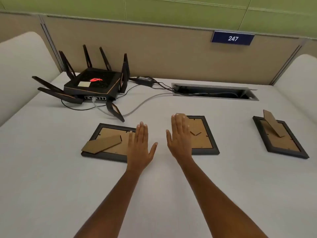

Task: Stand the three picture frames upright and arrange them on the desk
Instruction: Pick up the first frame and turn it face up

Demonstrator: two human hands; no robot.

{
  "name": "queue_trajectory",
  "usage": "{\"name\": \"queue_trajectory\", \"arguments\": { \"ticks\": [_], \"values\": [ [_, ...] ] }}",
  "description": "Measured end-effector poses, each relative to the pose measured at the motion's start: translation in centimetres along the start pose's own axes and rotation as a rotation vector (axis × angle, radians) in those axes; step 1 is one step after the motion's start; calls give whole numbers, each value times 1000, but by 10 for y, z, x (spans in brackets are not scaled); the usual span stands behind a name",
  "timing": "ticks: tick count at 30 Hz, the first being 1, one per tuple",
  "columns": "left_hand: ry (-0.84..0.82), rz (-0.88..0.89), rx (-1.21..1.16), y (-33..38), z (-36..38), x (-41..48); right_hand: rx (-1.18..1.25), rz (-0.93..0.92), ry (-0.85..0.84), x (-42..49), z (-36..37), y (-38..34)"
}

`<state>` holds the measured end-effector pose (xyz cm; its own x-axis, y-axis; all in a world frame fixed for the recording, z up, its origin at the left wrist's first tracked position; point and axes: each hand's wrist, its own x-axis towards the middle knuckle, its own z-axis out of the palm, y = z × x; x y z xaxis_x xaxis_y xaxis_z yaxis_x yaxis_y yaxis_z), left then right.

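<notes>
Three picture frames (281, 140) face-down, long axes pointing away; both hands (140, 145) flat, empty.

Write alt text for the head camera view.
Three picture frames lie face down on a white desk; the left hand and right hand hover open and flat between the left frame and middle frame. A black router sits behind.

The three picture frames, left (106, 155), middle (207, 148) and right (288, 150), have black rims and plain brown cardboard backs. The tabletop (51, 177) is pale grey-white. The router (92, 85) is black with a glowing red logo, the sign (232, 38) is dark blue with white digits, and the wall (171, 9) above is green.
</notes>
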<state>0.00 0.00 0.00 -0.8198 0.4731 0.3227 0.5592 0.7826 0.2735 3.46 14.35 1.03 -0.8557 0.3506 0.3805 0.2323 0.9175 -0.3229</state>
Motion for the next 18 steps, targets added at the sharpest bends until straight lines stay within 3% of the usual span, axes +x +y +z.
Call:
{"name": "queue_trajectory", "arguments": {
  "ticks": [10,18],
  "values": [
    [-235,-100,86,-10,31,-12,79,46,-278,-30,37,-17],
    [-243,-125,38,-8,29,-13,46,98,-387,-33,49,-19]
  ]
}}
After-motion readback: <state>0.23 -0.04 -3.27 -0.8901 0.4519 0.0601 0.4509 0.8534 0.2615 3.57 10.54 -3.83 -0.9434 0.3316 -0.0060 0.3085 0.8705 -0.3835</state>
